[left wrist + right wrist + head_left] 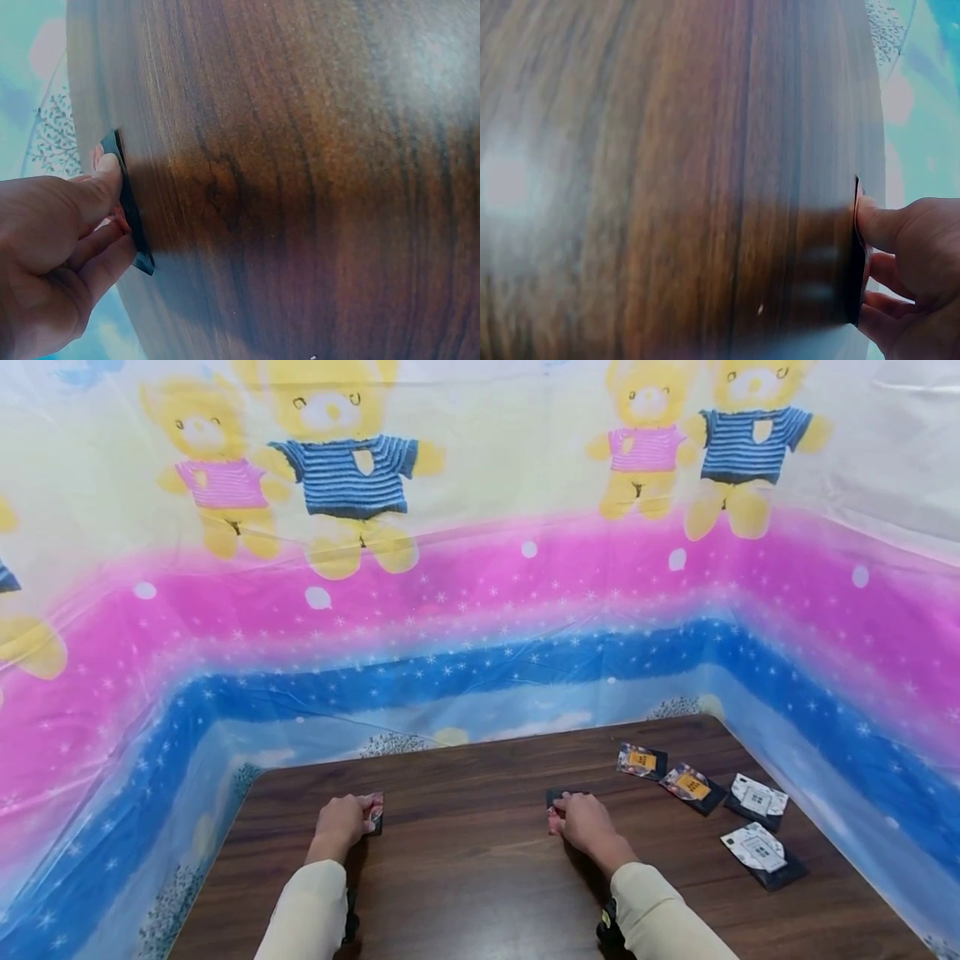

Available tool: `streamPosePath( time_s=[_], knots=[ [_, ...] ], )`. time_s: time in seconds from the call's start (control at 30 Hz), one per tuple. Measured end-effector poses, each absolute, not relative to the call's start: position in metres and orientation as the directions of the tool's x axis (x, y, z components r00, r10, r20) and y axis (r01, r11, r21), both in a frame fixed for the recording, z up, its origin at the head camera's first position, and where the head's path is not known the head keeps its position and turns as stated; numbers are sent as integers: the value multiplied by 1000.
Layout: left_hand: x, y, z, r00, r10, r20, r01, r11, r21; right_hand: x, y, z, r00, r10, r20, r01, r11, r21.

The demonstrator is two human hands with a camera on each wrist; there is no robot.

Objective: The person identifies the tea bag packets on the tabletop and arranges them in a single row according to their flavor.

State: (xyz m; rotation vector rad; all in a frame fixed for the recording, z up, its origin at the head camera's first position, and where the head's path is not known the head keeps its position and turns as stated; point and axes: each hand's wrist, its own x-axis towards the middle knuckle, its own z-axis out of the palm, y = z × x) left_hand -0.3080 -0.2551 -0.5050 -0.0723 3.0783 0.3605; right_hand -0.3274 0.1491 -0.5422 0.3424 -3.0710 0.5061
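Observation:
At the left of the table, my left hand [342, 820] pinches a small flat packet [377, 814] with a red patterned face and a black edge. The left wrist view shows the thumb near one end of this packet [127, 202] and the fingers near the other. Right of centre, my right hand [588, 823] grips a similar red and black packet [553, 814]. Its thin dark edge [857, 262] faces the right wrist camera, with thumb and fingers on the far side. Both packets are close over the wood, their faces partly hidden by the fingers.
On the brown wooden table [465, 877], to the right, lie two packets with orange labels [641, 761] [692, 787] and two with white labels [757, 799] [761, 852]. A bear-printed curtain [480, 585] hangs along the back and sides.

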Motion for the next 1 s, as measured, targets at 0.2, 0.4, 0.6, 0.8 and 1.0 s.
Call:
streamPosePath(
  time_s=[0.2, 0.4, 0.6, 0.8, 1.0],
  knots=[
    [-304, -255, -506, -998, -44, -48, -54, 970, 235, -326, 141, -545, -970, -238, 60, -245, 927, -283],
    [-303, -256, -506, -998, -34, -48, -44, 977, 210, -324, 134, -543, -963, -261, 64, -268, 920, -286],
    [-304, -257, -504, -999, -31, -44, -39, 979, 202, -325, 126, -540, -957, -279, 74, -289, 916, -279],
    [-307, -255, -503, -999, 0, -40, -7, 986, 169, -328, 120, -540, -959, -278, 61, -285, 927, -244],
    [-310, -256, -506, -998, -2, -59, -11, 988, 151, -327, 116, -540, -960, -273, 57, -279, 927, -250]
  ],
)
